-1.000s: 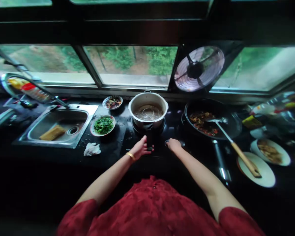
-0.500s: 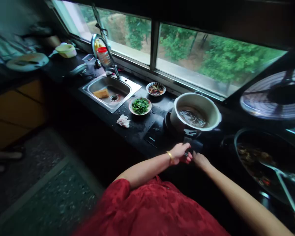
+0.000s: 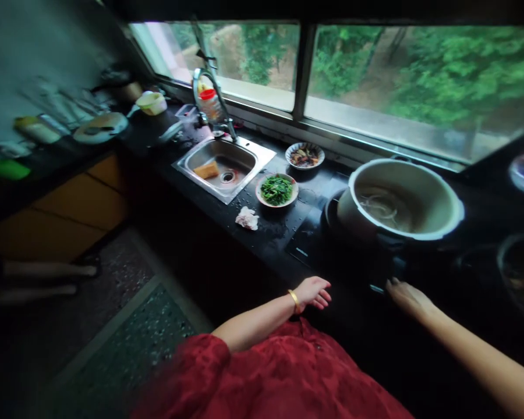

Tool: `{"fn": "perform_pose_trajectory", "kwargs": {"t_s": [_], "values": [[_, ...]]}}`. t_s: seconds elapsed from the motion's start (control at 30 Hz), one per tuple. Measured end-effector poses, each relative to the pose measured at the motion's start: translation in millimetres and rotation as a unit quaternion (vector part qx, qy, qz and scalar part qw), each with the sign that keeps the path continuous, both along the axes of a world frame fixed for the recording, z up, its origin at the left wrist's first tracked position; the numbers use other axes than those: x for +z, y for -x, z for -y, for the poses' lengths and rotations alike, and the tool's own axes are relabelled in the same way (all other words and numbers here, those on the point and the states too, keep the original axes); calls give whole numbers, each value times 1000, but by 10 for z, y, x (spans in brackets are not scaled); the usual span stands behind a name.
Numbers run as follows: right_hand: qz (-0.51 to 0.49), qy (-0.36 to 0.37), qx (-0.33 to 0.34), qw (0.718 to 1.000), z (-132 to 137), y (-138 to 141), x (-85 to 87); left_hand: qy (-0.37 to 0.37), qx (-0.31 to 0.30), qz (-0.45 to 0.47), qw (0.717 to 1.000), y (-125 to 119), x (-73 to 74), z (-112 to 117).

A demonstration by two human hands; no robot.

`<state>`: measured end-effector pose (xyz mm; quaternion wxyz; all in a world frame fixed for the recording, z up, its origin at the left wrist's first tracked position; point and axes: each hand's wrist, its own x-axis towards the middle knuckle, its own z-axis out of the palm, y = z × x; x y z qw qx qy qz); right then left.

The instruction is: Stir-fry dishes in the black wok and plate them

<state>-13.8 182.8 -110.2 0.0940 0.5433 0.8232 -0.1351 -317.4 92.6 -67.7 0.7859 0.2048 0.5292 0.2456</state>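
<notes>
My left hand (image 3: pixel 315 293), with a gold bangle at the wrist, hovers over the counter's front edge. Its fingers are stretched out and nothing is in them. To its right, my right hand (image 3: pixel 409 298) is closed below the front of a large metal pot (image 3: pixel 419 198). A pale glint beside its fingertips hints at a dark thing there, too dim to make out. The pot stands on a dark cooktop (image 3: pixel 308 235) and has some liquid at its bottom.
A plate of green vegetables (image 3: pixel 276 190), a bowl of dark food (image 3: pixel 304 156) and a crumpled white cloth or tissue (image 3: pixel 247 219) lie left of the pot. Further left is a steel sink (image 3: pixel 262 152) with a tan block (image 3: pixel 206 170). A wok (image 3: pixel 521 279) stands at right.
My hands were together in front of the pot and have now parted, the left one opening. The view has swung, so the pot sits further right and the wok is mostly out of sight.
</notes>
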Motion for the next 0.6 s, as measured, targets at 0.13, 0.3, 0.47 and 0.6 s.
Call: {"fn": "perform_pose_trajectory", "kwargs": {"t_s": [0.13, 0.3, 0.47, 0.6], "values": [[8, -15, -85, 996, 261, 408, 345, 31, -70, -37, 996, 25, -113, 251], [-291, -28, -234, 927, 1219, 767, 332, 33, -139, -73, 987, 66, -238, 440], [-523, 170, -502, 668, 2534, 552, -269, 36, -119, -128, 984, 10, -253, 741], [-547, 93, -541, 632, 2599, -1, -668, 47, -78, -159, 983, -138, -264, 1209]]}}
